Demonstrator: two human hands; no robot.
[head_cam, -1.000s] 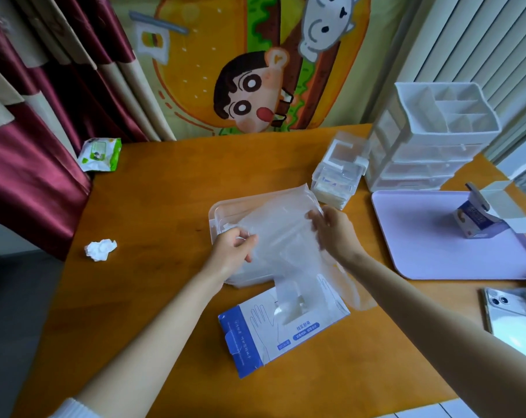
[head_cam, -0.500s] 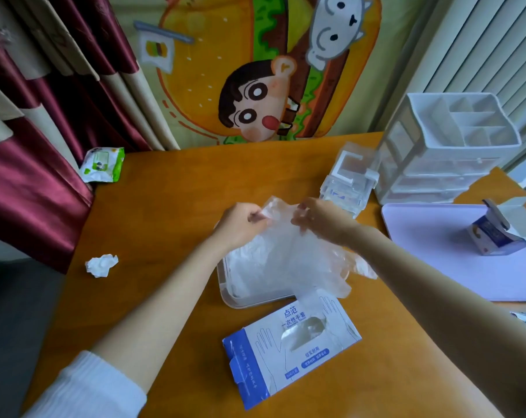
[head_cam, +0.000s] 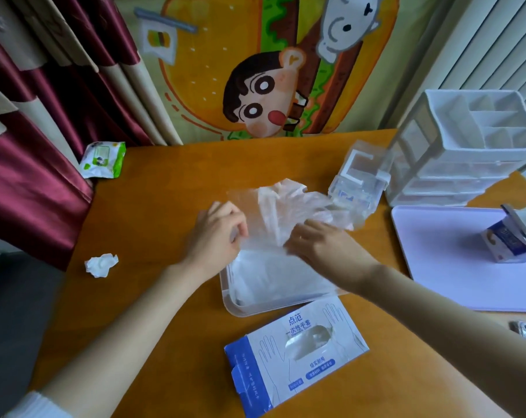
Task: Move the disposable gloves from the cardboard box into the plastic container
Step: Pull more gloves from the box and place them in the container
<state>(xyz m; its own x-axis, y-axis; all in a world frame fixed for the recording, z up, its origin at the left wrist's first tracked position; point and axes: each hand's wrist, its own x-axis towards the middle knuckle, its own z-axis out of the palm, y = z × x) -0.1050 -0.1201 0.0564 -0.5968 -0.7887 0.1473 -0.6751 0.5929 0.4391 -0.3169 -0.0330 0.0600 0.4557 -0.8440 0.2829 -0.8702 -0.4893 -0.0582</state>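
Disposable gloves [head_cam: 289, 212], a crumpled clear film bundle, lie partly in the plastic container [head_cam: 240, 309] and partly raised over its far edge. The left hand [head_cam: 216, 236] pinches their left edge with curled fingers. The right hand [head_cam: 322, 245] grips the film from the right, its fingers also curled. Compared with half a second ago, the bundle is spread further towards the far right, and both hands sit lower over the container.

The cardboard box [head_cam: 295, 354] lies flat on the worktop [head_cam: 165, 188], just beside the container's near rim. Film shows in its torn window.

A clear latch box [head_cam: 358, 185] stands at the far right of the gloves, and the film's tip reaches it. Behind it is a white drawer organiser [head_cam: 467, 152]. A lilac tray [head_cam: 451, 267] to the right carries a small blue-and-white carton [head_cam: 509, 242].

A pack of wet wipes [head_cam: 103, 159] lies at the worktop's far left corner against the curtain [head_cam: 29, 176], and a crumpled tissue [head_cam: 101, 264] lies near the left edge. Bare worktop lies left of the container and beyond it.
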